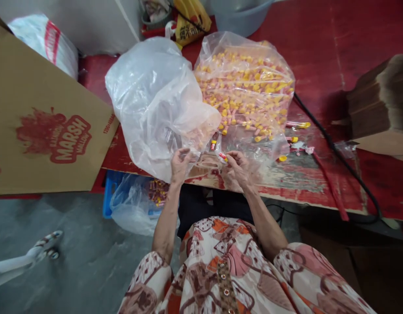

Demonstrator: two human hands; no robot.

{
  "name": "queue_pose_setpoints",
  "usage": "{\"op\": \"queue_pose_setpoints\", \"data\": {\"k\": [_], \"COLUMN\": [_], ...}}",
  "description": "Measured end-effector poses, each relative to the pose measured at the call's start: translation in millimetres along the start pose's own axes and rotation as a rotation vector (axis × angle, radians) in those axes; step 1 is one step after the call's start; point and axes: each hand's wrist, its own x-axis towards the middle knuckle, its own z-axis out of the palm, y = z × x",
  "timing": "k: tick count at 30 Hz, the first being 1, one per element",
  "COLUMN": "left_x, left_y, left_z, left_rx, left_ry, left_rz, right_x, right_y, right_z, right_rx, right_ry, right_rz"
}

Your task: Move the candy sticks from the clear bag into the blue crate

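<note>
My left hand (180,165) is at the table's front edge, its fingers pinched on the rim of a large whitish plastic bag (149,91). What lies inside that bag is mostly hidden by the cloudy film. Between thumb and finger, my right hand (239,169) holds a small tube with a red label and yellow end (222,157). Another small tube with a red label and yellow cap (213,145) lies just beyond, between the hands. Behind my right hand is a clear plastic bag (273,54) full of pink tubes with yellow caps (247,87).
A printed cardboard box (50,109) stands at left. Below the table is a blue crate (108,192) with more tubes. A black cable (332,148) and red strip (330,187) run across the right side, near brown stacked cardboard (378,100). A bluish basin (240,17) sits behind.
</note>
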Motion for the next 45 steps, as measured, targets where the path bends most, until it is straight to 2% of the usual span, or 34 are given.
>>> {"op": "queue_pose_setpoints", "data": {"k": [4, 6, 8, 11, 13, 17, 21, 24, 26, 28, 31, 34, 37, 39, 42, 45], "left_x": [-30, -39, -42, -37, -32, -28, -29, -31, -32, -32, -34, -41, -45, -40, -26, -17], "left_y": [-5, -7, -7, -5, -3, 0, -1, -6, -10, -16, -28, -41, -46, -45, -42, -46], "left_z": [33.1, 39.1, 38.8, 32.4, 27.4, 19.5, 17.5, 20.4, 22.7, 24.6, 29.6, 39.2, 47.4, 47.5, 39.4, 30.4], "left_rx": [-0.092, -0.108, -0.112, -0.106, -0.103, -0.072, 0.030, 0.090, 0.181, 0.328, 0.585, 0.791, 0.852, 0.807, 0.680, 0.550], "left_ry": [-0.275, -0.375, -0.390, -0.261, -0.215, -0.285, -0.302, -0.327, -0.349, -0.357, -0.369, -0.434, -0.522, -0.538, -0.461, -0.353], "left_rz": [-0.145, -0.188, -0.190, -0.169, -0.156, -0.132, -0.113, -0.112, -0.079, 0.052, 0.348, 0.482, 0.486, 0.470, 0.380, 0.197], "right_x": [-12, -16, -17, -16, -15, -16, -18, -19, -21, -22, -23, -24, -23, -21, -20, -18], "right_y": [-18, -20, -17, -9, -3, 6, 14, 17, 18, 19, 25, 36, 47, 51, 51, 49], "right_z": [1, 1, 2, 5, 10, 19, 26, 32, 35, 34, 22, 0, -15, -17, -11, -7], "right_rx": [0.118, 0.139, 0.160, 0.195, 0.233, 0.282, 0.317, 0.308, 0.218, 0.067, -0.173, -0.307, -0.355, -0.383, -0.424, -0.439], "right_ry": [-0.266, -0.340, -0.346, -0.267, -0.201, -0.170, -0.171, -0.176, -0.178, -0.148, -0.011, 0.162, 0.265, 0.284, 0.266, 0.249], "right_rz": [0.083, 0.116, 0.134, 0.134, 0.124, 0.135, 0.137, 0.098, 0.036, -0.065, -0.242, -0.311, -0.297, -0.296, -0.314, -0.342]}}
